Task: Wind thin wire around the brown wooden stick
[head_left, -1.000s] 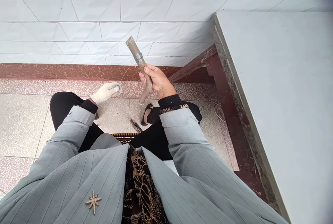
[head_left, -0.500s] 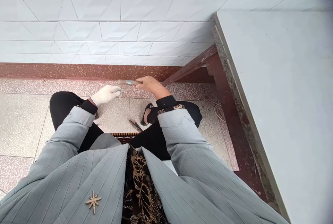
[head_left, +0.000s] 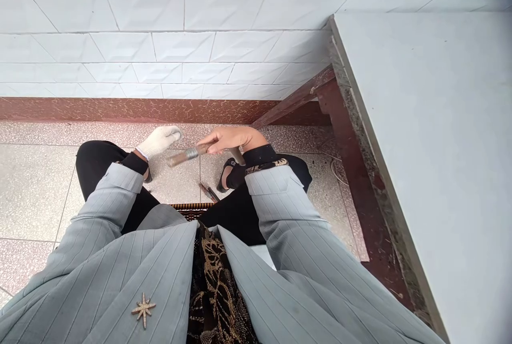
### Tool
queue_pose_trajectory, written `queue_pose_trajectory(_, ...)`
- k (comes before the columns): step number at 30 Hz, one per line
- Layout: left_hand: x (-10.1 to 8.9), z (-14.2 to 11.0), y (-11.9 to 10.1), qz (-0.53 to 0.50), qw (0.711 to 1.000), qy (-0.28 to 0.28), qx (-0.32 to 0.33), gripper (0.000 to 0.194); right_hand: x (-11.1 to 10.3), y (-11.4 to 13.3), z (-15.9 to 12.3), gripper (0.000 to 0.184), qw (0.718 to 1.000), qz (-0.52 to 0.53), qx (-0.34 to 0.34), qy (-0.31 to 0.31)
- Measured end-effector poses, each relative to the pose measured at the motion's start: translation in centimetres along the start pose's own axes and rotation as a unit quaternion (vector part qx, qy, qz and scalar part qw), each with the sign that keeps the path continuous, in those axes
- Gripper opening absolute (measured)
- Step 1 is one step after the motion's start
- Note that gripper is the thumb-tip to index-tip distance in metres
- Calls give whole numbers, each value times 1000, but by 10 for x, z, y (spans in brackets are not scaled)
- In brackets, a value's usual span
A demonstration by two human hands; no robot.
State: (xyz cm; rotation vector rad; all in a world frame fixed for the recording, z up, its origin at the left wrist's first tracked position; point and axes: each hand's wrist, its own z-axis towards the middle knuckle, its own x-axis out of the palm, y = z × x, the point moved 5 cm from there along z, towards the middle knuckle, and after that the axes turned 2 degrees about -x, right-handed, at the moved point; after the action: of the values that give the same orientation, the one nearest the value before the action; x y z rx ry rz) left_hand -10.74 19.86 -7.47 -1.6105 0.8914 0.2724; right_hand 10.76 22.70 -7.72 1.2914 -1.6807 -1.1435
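Note:
My left hand (head_left: 159,140), in a white knit glove, is held closed above the floor, its thumb and fingers pressed together. Whatever may be in its fingertips, a small greyish spot, is too small to make out. Bare, my right hand (head_left: 232,137) is wrapped round a brown wooden-handled tool (head_left: 184,157) with a silver wire-like binding. One end of the tool points left and a little down, below the gloved hand and apart from it. A brownish stick-like part (head_left: 237,156) shows under my right palm; whether it belongs to the same tool I cannot tell.
A white-topped table (head_left: 432,146) with dark red legs stands at the right. Ahead is a white tiled wall (head_left: 224,5). Several thin dark tools (head_left: 208,193) lie on the speckled floor (head_left: 36,189) by my shoe, near a woven edge (head_left: 192,207). A pale cord (head_left: 338,170) lies by the table leg.
My right hand has turned and come nearer to me; the tool's left end has swung down and left. My gloved left hand has moved slightly up and left.

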Motion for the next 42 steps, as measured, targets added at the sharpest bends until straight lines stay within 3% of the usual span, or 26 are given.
queue_pose_trajectory(2,2,-1,-2,-51,999,6,-6,21,-12,12,-5,55,988,39,-66,-134)
queue_pose_trajectory(4,5,-4,-6,-105,994,24,-3,23,-26,17,-12,57,948,89,-121,-281)
queue_pose_trajectory(6,8,-6,-11,-123,991,48,11,25,-35,14,-16,58,907,127,-134,-378)
queue_pose_trajectory(9,10,-8,-16,-89,994,62,28,24,-41,5,-14,53,882,141,-94,-439)
queue_pose_trajectory(14,13,-8,-20,-13,995,79,56,27,-44,-7,-10,32,875,60,-11,-481)
queue_pose_trajectory(17,14,-7,-20,14,994,82,70,29,-48,-13,-9,34,876,-55,49,-477)
queue_pose_trajectory(21,15,-5,-17,50,993,81,71,28,-49,-17,-8,33,864,-239,134,-422)
queue_pose_trajectory(26,11,-4,-9,74,994,62,54,26,-44,-20,-4,37,869,-319,192,-326)
queue_pose_trajectory(28,9,-3,-7,79,994,55,48,26,-39,-26,0,32,890,-324,208,-244)
queue_pose_trajectory(31,6,-4,-7,88,994,46,52,27,-25,-41,7,30,937,-243,231,-97)
queue_pose_trajectory(34,4,-4,-6,80,995,33,49,27,-9,-46,10,53,967,-144,210,23)
queue_pose_trajectory(36,1,-3,-5,65,997,17,43,26,0,-38,11,63,981,-103,143,75)
queue_pose_trajectory(39,-1,-2,-1,14,1000,-7,25,24,3,-15,6,63,996,-55,11,65)
queue_pose_trajectory(40,-1,-2,1,-15,1000,-8,15,24,-1,-7,4,62,999,-38,-25,16)
queue_pose_trajectory(42,2,-2,3,-82,997,-4,0,23,-16,5,-2,61,985,29,-95,-143)
